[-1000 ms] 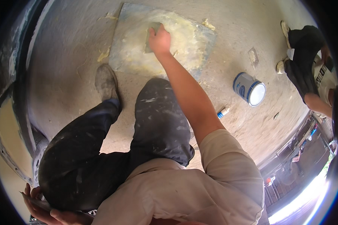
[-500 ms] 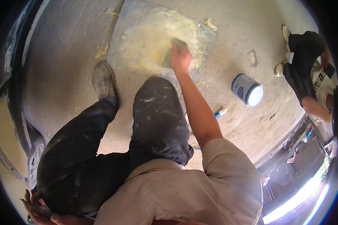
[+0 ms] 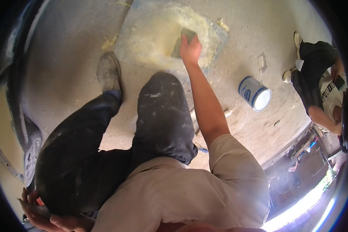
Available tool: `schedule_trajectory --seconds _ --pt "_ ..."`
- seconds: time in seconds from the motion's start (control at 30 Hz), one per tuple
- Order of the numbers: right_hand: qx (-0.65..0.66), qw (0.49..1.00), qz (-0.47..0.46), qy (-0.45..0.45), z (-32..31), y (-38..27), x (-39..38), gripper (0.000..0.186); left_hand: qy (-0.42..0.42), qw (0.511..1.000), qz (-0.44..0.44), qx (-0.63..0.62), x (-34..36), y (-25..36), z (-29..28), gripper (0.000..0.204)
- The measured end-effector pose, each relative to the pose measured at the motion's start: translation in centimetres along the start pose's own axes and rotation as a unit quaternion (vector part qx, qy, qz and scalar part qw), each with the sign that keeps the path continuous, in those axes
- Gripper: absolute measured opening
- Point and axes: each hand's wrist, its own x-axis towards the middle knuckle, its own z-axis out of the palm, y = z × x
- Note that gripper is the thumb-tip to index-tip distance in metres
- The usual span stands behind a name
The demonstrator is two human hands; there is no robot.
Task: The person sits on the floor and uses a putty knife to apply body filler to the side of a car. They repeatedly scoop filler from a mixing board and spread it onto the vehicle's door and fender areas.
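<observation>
My right hand (image 3: 191,49) grips a flat, greenish-grey scraper (image 3: 177,48), pressed low over a board (image 3: 131,38) on the floor ahead of me. Yellowish, putty-like smears (image 3: 158,29) cover much of that board. At the lower left, close beside my bent left thigh, my left hand (image 3: 46,221) is closed around a thin, dark grey flat piece (image 3: 39,210); its kind cannot be made out. The far edge of the board is cut off at the top of the picture.
A white and blue can (image 3: 255,93) stands right of my arm. Another person (image 3: 317,77) sits at the far right. On the left is a car body with a wheel (image 3: 33,150). Dried yellow scraps (image 3: 222,24) lie near the board, and a small tube (image 3: 228,112) sits by my forearm.
My right hand has slid the scraper slightly farther away across the board. The view has shifted a little, and my forearm now covers most of the small tube. My left hand keeps its hold.
</observation>
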Motion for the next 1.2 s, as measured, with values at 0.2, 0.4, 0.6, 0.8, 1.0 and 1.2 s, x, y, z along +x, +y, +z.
schedule_trajectory --seconds 0.2,0.4,0.6,0.8,1.0,1.2 --pt "0.085 0.995 -0.024 0.049 0.7 -0.1 2.6 0.036 0.007 1.0 -0.014 0.003 1.0 0.7 1.3 0.082" --pt "0.038 0.997 -0.052 0.034 1.2 2.1 0.8 0.04 -0.01 0.998 -0.009 -0.055 0.8 -0.1 0.6 0.079" --pt "0.045 0.994 -0.099 -0.012 2.5 -4.7 5.4 0.041 0.047 0.997 -0.015 -0.065 -2.3 -2.4 0.5 0.085" --pt "0.099 0.989 -0.106 -0.037 8.7 -9.1 7.7 0.046 0.032 0.995 -0.048 -0.086 0.2 -1.3 0.3 0.099" --pt "0.042 0.985 -0.093 -0.137 13.0 -17.8 7.2 0.044 0.044 0.989 -0.045 -0.133 -0.1 -1.1 0.2 0.097" --pt "0.276 0.948 -0.123 -0.103 13.2 -20.4 5.3 0.038 0.053 0.98 -0.041 -0.187 -0.2 -2.1 0.0 0.099"
